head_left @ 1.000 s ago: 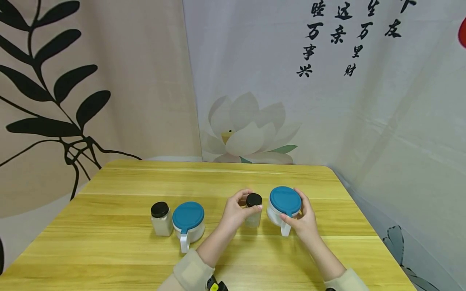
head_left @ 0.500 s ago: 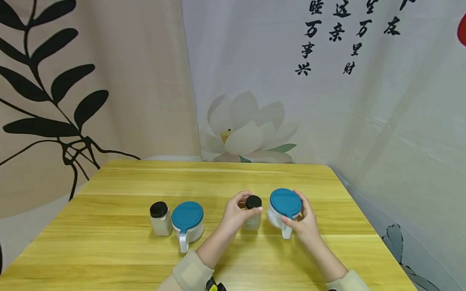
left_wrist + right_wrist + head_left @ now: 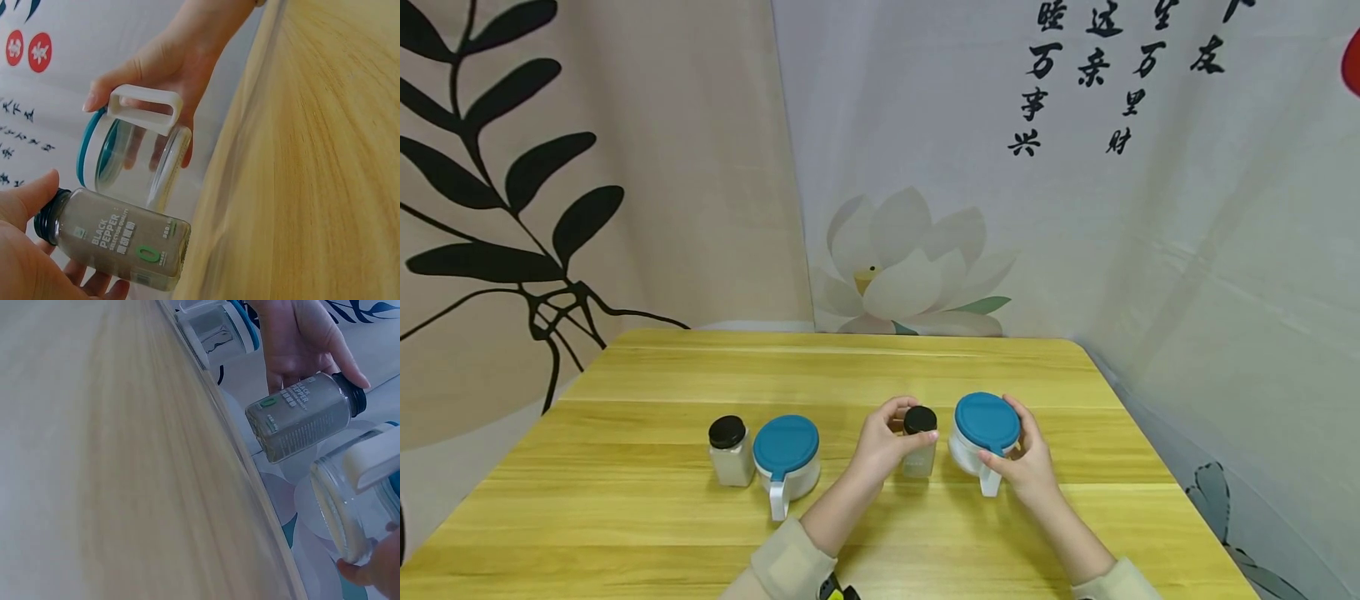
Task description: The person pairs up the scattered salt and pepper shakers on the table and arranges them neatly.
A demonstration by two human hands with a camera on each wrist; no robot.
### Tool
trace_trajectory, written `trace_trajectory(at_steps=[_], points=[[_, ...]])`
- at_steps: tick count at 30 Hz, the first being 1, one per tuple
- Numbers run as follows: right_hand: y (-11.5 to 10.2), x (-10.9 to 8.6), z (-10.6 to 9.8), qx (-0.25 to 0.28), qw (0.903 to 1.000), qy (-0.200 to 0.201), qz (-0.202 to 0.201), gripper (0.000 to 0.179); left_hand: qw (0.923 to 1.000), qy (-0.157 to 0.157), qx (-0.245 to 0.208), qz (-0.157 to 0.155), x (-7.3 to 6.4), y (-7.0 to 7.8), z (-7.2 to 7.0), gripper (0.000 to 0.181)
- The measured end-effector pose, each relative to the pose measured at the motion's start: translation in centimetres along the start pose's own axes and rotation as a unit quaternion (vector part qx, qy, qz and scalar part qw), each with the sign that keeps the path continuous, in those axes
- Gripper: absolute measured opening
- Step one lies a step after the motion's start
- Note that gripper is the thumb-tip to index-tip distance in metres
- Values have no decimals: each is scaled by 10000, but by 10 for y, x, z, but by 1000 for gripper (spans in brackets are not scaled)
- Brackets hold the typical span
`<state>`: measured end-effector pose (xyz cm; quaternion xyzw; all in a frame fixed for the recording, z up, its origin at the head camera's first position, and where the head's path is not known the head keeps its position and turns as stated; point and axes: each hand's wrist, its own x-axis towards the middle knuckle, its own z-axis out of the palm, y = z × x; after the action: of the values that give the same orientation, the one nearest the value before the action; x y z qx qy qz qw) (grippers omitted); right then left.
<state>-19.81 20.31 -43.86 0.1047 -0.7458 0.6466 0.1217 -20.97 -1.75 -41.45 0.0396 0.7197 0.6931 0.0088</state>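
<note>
My left hand (image 3: 878,442) grips a black pepper jar (image 3: 919,461) by its black cap and upper sides. The printed label of this pepper jar (image 3: 125,240) shows in the left wrist view. To its right, my right hand (image 3: 1034,468) holds a clear seasoning pot with a blue lid (image 3: 987,421) and a white handle. Thumb and fingers lie on opposite sides of the pot, and its handle (image 3: 147,107) points toward me. Both containers are upright, a small gap apart. Whether their bottoms touch the table cannot be told.
On the left of the wooden table (image 3: 625,517) stand a second black-capped jar (image 3: 731,454) and another blue-lidded pot (image 3: 787,450), side by side. A printed cloth backdrop (image 3: 917,167) hangs behind the table's far edge.
Both hands, with the pepper jar and the seasoning pot, have come slightly lower in the head view. Their holds look the same. The pair on the left stays in place.
</note>
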Motion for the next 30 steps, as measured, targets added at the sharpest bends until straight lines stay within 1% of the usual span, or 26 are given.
trace_trajectory(at_steps=[5,10,18,20,24,26,28,30], points=[[2,-1,1,16,10000,-48,-5,83,10000,-30,-4,-10,0,-1,0,46],[4,-1,2,27,10000,-65,11,82,10000,-60,-60,-14,1,-3,0,48],[11,-2,3,34,10000,-43,33,84,9999,13,7,-151,3,-6,0,47],[11,-3,3,42,10000,-58,12,84,9999,10,21,-156,1,-2,0,47],[12,-3,3,22,10000,-60,-12,84,9999,-3,34,-132,-12,18,-1,44],[12,-4,3,-32,10000,-56,-18,83,10000,-13,43,-81,-17,26,-1,43],[11,-4,4,-54,10000,-50,-19,83,10000,-22,26,-76,-18,28,-1,43],[11,-5,4,-67,10000,-57,-20,82,10000,-26,14,-78,-14,22,-1,44]])
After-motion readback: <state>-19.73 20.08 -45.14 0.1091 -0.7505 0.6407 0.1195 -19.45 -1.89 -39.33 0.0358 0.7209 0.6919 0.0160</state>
